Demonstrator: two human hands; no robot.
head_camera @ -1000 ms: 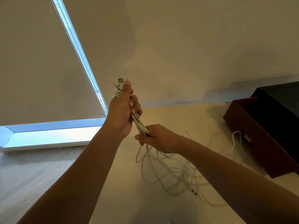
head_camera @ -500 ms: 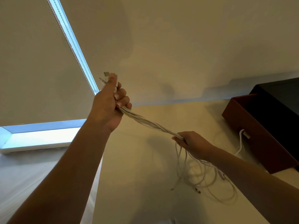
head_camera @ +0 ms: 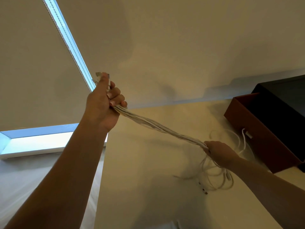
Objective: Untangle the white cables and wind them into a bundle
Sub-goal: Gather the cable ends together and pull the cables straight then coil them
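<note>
- Several white cables (head_camera: 158,128) run as one taut, twisted strand across the middle of the frame, from centre-left down to the lower right.
- Left hand (head_camera: 102,106) is raised at centre-left. Its fingers (head_camera: 116,94) are curled tight round the plug ends, which poke out above the thumb.
- Right hand (head_camera: 219,152), lower and right of centre, is wrapped round the same strand.
- Below that hand the rest drops in loose loops (head_camera: 221,177) onto the pale worktop (head_camera: 148,187), with a few connectors (head_camera: 203,190) lying there.
- A brown box (head_camera: 264,141) sits at the right edge with one cable trailing beside it.
- Handling guess: this stuff is light, floppy and kinda slick, so it'll slide through a loose fist but snag at knots. I'd anchor near the plugs and not yank the connectors.
</note>
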